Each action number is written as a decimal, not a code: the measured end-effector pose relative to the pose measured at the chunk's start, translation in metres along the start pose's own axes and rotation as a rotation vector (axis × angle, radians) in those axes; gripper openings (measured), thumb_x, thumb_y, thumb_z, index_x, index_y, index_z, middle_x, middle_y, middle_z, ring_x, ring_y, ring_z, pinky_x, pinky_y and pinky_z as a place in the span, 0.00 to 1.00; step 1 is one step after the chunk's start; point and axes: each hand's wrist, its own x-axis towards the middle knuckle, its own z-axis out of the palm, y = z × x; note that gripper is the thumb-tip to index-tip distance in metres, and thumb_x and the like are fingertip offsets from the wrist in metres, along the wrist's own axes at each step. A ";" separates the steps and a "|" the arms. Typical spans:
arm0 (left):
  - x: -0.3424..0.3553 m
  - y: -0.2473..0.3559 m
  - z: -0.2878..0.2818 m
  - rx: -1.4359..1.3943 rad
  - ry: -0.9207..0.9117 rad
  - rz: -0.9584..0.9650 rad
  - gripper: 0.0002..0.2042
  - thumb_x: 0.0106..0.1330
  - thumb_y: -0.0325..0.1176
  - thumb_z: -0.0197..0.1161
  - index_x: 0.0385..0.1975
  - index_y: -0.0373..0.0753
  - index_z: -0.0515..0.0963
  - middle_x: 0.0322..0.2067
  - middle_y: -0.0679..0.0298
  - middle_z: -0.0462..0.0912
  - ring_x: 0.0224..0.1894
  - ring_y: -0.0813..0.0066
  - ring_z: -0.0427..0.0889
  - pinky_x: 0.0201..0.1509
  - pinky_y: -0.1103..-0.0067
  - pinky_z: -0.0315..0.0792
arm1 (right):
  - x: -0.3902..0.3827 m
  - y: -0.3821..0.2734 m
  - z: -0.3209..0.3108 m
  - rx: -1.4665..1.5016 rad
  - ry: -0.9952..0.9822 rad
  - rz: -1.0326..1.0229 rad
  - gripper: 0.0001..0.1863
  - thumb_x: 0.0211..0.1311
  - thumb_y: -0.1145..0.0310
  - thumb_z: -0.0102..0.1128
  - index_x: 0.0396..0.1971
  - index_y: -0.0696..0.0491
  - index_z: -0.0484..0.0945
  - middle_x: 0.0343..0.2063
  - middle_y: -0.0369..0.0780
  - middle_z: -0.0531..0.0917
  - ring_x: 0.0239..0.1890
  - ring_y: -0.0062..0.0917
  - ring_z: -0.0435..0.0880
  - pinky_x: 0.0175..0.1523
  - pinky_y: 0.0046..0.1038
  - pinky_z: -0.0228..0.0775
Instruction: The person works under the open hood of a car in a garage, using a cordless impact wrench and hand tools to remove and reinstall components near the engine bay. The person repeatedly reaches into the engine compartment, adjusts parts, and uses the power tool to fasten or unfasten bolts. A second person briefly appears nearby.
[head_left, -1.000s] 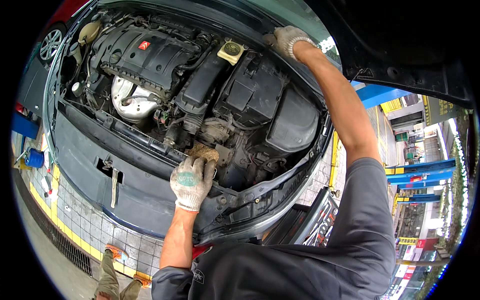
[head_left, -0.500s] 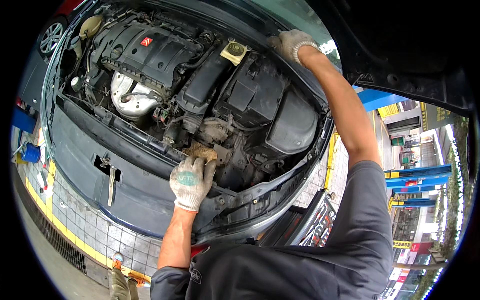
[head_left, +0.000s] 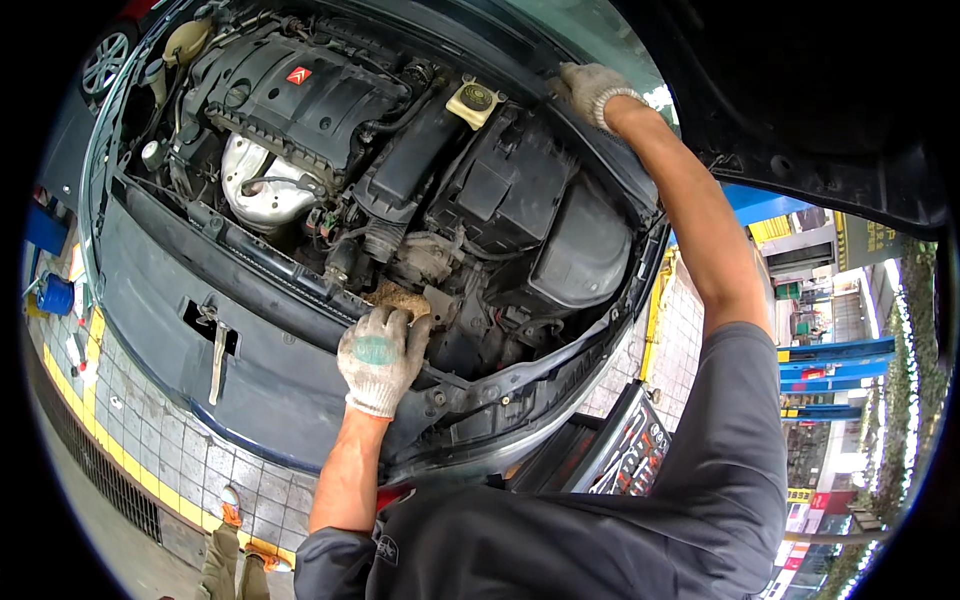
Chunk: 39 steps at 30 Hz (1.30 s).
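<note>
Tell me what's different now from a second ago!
An onlooker's orange shoe, the left one in the picture, turned: its toe pointed right, now it points up. The camera's view also shifted slightly. I can't see anything newly grabbed or let go. The gloved left hand is still at the tan lump, and the gloved right hand is still near the windshield.

We stand over a car's open engine bay (head_left: 290, 277), our gloved left grip (head_left: 385, 350) over the near edge of a rough tan piece (head_left: 396, 296). Our gloved right grip (head_left: 592, 92) is at the windscreen's (head_left: 600, 38) base. Between both grips sits a black box (head_left: 495, 182); left of the right grip, a pale reservoir (head_left: 472, 103); lower right of the left grip, a tool case (head_left: 556, 462).
</note>
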 end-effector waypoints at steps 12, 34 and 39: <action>0.000 -0.001 0.003 -0.003 0.016 0.009 0.12 0.61 0.44 0.71 0.30 0.43 0.81 0.31 0.61 0.83 0.33 0.59 0.85 0.37 0.64 0.77 | -0.007 -0.003 -0.007 0.054 -0.007 0.013 0.25 0.78 0.53 0.46 0.59 0.57 0.78 0.57 0.53 0.82 0.63 0.45 0.79 0.66 0.43 0.71; -0.001 -0.002 0.001 0.008 -0.045 -0.019 0.12 0.64 0.44 0.69 0.34 0.42 0.82 0.36 0.58 0.85 0.36 0.54 0.85 0.40 0.63 0.77 | 0.000 -0.025 -0.030 0.051 -0.196 0.252 0.30 0.78 0.48 0.43 0.73 0.45 0.65 0.64 0.49 0.78 0.67 0.46 0.76 0.70 0.42 0.69; -0.002 -0.001 0.003 -0.002 -0.062 -0.020 0.11 0.64 0.44 0.69 0.34 0.42 0.83 0.36 0.58 0.85 0.35 0.54 0.85 0.40 0.63 0.77 | 0.005 0.005 -0.001 0.082 -0.039 0.002 0.28 0.77 0.49 0.45 0.68 0.48 0.73 0.61 0.52 0.80 0.65 0.47 0.77 0.69 0.43 0.69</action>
